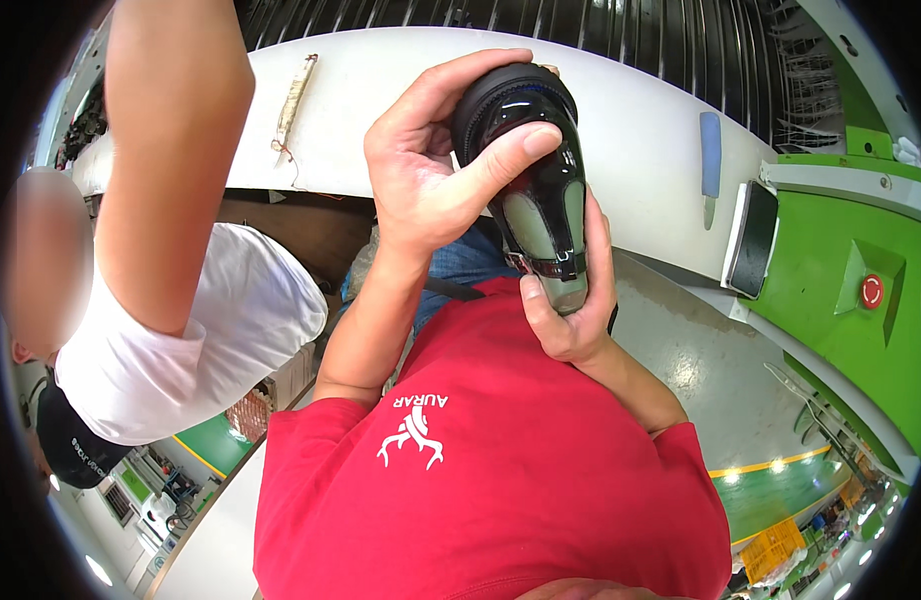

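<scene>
A glossy black shoe [526,112] with a thick black sole edge is held up in front of my red shirt, its toe pointing away. A grey-green last [530,225] shows through its openings, and a thin buckled strap crosses near the heel. My left hand [431,160] grips the toe end, fingers curled over the sole edge and thumb pressed on the shiny upper. At the heel end, my right hand [578,310] is closed round the last and the shoe's back; some of its fingers are hidden behind the shoe.
Beyond the shoe runs a white worktable [371,70] with a wrapped, stick-like tool [297,105]. At right lie a blue-handled knife [710,160] and a phone [754,240], beside a green machine [831,310] with a red button [872,291]. A co-worker's arm [171,150] reaches across at left.
</scene>
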The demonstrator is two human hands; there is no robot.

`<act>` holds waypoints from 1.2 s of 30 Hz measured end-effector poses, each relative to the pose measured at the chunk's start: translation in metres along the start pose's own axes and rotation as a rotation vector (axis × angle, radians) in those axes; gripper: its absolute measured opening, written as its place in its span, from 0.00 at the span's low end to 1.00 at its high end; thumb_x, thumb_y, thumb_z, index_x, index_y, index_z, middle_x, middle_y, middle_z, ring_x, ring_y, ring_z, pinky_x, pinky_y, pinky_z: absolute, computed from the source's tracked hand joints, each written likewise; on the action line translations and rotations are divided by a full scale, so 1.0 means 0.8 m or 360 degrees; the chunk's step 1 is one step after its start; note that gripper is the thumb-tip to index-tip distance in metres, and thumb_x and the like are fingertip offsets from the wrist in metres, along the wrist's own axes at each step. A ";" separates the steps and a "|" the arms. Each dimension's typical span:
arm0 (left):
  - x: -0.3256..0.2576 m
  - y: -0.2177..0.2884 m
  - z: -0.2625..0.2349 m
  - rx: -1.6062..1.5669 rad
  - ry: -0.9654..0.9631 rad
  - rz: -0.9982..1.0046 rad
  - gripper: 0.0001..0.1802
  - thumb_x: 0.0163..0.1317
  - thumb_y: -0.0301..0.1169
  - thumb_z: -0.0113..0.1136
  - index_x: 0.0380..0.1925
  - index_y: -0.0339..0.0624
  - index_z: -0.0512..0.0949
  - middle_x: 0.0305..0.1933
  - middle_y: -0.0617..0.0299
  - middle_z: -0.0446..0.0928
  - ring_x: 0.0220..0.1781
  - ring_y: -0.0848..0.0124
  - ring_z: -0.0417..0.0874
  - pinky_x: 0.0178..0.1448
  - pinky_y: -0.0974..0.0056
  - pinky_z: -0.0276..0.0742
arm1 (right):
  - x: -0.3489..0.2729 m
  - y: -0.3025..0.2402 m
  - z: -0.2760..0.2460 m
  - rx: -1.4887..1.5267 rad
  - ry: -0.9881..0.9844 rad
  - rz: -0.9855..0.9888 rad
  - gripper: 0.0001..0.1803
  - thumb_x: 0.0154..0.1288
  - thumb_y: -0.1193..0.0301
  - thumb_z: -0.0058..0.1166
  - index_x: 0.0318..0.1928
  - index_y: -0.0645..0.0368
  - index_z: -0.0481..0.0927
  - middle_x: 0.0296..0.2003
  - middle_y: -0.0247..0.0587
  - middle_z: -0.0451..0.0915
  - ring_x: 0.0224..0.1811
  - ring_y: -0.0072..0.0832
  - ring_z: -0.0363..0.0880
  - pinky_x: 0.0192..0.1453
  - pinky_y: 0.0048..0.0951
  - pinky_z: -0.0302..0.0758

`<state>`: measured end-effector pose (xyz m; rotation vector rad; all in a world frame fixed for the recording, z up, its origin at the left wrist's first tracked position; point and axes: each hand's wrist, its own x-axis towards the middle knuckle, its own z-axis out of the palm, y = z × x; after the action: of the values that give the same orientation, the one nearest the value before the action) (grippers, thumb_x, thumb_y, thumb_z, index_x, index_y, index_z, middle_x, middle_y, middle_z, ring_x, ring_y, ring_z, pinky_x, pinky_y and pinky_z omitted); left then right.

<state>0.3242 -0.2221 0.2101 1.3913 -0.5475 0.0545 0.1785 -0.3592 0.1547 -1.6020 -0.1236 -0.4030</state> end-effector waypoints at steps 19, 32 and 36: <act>0.000 0.025 0.012 -0.0203 -0.0023 0.0034 0.25 0.69 0.23 0.77 0.65 0.33 0.84 0.53 0.50 0.91 0.54 0.67 0.93 0.63 0.61 0.89 | 0.001 -0.011 -0.005 -0.0252 0.0050 -0.0250 0.50 0.62 0.79 0.63 0.83 0.81 0.56 0.66 0.64 0.70 0.48 0.37 0.88 0.51 0.35 0.87; 0.014 0.034 0.011 -0.0211 -0.0164 -0.0058 0.41 0.70 0.28 0.77 0.79 0.30 0.70 0.61 0.46 0.88 0.63 0.64 0.89 0.71 0.60 0.83 | 0.027 -0.023 -0.019 0.0442 0.0196 0.0132 0.47 0.65 0.79 0.58 0.85 0.72 0.59 0.72 0.53 0.75 0.65 0.37 0.83 0.72 0.36 0.78; -0.003 0.014 0.018 -0.0080 0.0052 -0.0120 0.30 0.67 0.24 0.80 0.67 0.28 0.80 0.57 0.45 0.91 0.59 0.64 0.93 0.67 0.59 0.91 | 0.040 -0.001 -0.058 0.0927 0.0293 0.0511 0.40 0.63 0.73 0.55 0.77 0.67 0.69 0.65 0.51 0.82 0.66 0.44 0.84 0.75 0.49 0.80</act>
<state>0.3133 -0.2331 0.2205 1.3587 -0.4664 0.0027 0.1995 -0.4100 0.1668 -0.9817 0.1471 -0.2317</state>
